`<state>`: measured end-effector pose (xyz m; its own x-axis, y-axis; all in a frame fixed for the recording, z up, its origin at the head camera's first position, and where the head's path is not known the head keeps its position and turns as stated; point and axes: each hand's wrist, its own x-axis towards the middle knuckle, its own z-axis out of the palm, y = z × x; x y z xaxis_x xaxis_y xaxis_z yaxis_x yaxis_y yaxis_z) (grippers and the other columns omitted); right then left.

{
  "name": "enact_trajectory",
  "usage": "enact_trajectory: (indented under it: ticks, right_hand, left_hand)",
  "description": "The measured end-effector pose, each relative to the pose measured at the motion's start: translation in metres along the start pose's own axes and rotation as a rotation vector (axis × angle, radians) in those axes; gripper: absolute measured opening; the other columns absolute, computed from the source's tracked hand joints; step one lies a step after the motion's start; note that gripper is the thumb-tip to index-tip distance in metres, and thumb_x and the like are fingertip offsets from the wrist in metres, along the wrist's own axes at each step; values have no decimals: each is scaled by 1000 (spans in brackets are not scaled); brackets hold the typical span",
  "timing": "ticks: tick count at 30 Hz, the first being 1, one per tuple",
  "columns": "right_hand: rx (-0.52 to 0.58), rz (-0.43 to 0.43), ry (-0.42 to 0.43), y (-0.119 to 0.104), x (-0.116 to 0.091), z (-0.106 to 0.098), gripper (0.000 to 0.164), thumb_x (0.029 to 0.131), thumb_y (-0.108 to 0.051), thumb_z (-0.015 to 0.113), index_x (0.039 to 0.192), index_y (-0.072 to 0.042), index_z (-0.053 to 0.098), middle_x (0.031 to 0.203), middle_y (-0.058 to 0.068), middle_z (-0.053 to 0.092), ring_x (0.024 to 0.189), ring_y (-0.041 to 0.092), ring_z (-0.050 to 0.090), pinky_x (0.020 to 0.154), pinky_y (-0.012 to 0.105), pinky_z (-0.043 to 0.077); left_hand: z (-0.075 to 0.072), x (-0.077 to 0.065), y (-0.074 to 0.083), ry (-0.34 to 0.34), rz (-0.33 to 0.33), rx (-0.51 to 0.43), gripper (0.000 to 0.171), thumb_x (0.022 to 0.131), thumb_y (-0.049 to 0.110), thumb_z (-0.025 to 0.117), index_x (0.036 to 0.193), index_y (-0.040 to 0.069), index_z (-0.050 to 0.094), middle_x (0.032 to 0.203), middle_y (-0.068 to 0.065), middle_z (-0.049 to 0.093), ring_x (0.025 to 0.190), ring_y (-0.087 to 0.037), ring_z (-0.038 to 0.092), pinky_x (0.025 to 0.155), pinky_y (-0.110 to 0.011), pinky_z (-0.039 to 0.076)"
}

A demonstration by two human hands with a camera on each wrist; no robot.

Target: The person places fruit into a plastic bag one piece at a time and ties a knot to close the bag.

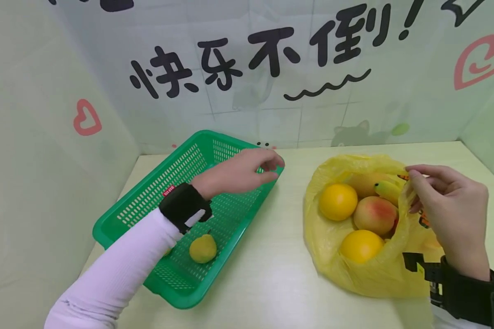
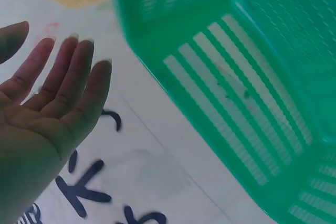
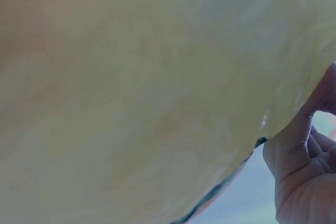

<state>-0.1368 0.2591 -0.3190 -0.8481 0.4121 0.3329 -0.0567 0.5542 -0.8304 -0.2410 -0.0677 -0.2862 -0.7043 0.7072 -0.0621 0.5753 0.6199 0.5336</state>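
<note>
My right hand (image 1: pixel 453 205) pinches the rim of a yellow plastic bag (image 1: pixel 321 256) between thumb and fingers. Inside the bag lie a peach (image 1: pixel 374 214), an orange (image 1: pixel 338 202), a second orange below it and a banana-like yellow-green fruit (image 1: pixel 388 192). Above the far right end of a green plastic basket (image 1: pixel 234 244) hovers my left hand (image 1: pixel 247 171), fingers loosely bent and holding nothing. A yellow pear (image 1: pixel 203 249) sits in the basket, and my sleeve hides most of another yellowish thing beside it. The bag's thin film (image 3: pixel 131 103) fills most of the right wrist view.
Basket and bag stand on a pale table (image 1: pixel 271 274), with a strip of tabletop between them. Behind rises a white printed backdrop (image 1: pixel 251 114) with black characters. Pale side walls border the table at left and right.
</note>
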Motion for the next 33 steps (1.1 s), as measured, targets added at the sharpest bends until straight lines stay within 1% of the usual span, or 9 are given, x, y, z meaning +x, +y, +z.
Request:
enact_trajectory:
  ticks: [2,5,10,13,18,20,25,30,33]
  right_hand:
    - [-3,3,-1,0,-1,1,22,95,-24,65,107,-6,70,61,-21,60,46,5,54,48,13,47]
    - [-10,8,-3,0,-2,2,23,95,-25,65,108,-6,70,61,-22,59,46,5,54,48,13,47]
    - [7,12,-9,0,-3,2,21,95,-23,65,106,-7,70,60,-20,60,45,6,54,47,14,47]
    - [9,6,-4,0,-2,1,20,94,-23,66,105,-7,70,59,-20,60,45,6,54,47,14,47]
    - [6,2,-6,-1,-2,1,21,95,-22,65,106,-5,70,60,-20,60,46,5,54,48,13,47]
    - [6,3,-5,-1,-2,1,21,95,-22,65,106,-5,70,60,-20,60,46,5,54,48,13,47]
    - [20,-5,-5,-1,-2,1,20,94,-22,66,105,-5,70,61,-20,61,47,5,54,48,13,48]
    - [22,-10,-10,-1,-2,1,21,94,-22,66,106,-4,70,60,-19,60,46,6,54,48,13,48]
    - [14,-11,-5,-1,-3,0,21,95,-22,65,106,-4,70,60,-19,60,46,6,54,48,13,47]
  left_hand:
    - [-3,-9,-12,-2,-38,0,32,101,19,54,131,7,57,118,-5,65,109,-18,59,96,-34,49]
    - [-2,-20,-29,-63,-96,27,29,101,18,53,128,8,59,117,-6,66,105,-20,61,91,-35,51]
    - [2,-38,-45,-267,-199,85,28,102,16,50,126,7,61,123,-10,64,114,-25,60,94,-37,52]
    - [4,-48,-50,-397,-289,103,30,101,17,51,128,9,59,128,-11,62,117,-26,58,94,-39,51]
    - [9,-60,-54,-619,-473,122,39,90,27,69,127,19,60,127,-6,58,108,-22,56,92,-43,51]
    - [12,-63,-55,-679,-537,108,45,82,31,78,123,22,61,122,-5,58,106,-23,57,94,-46,51]
    - [21,-69,-58,-737,-626,61,46,69,34,88,108,28,64,111,-4,58,102,-25,60,90,-47,53]
    - [31,-71,-60,-770,-649,-3,39,69,21,89,99,26,65,102,-5,58,83,-21,62,73,-38,54]
    - [35,-67,-61,-798,-652,-24,35,69,17,89,94,23,66,87,-4,59,67,-17,57,58,-30,48]
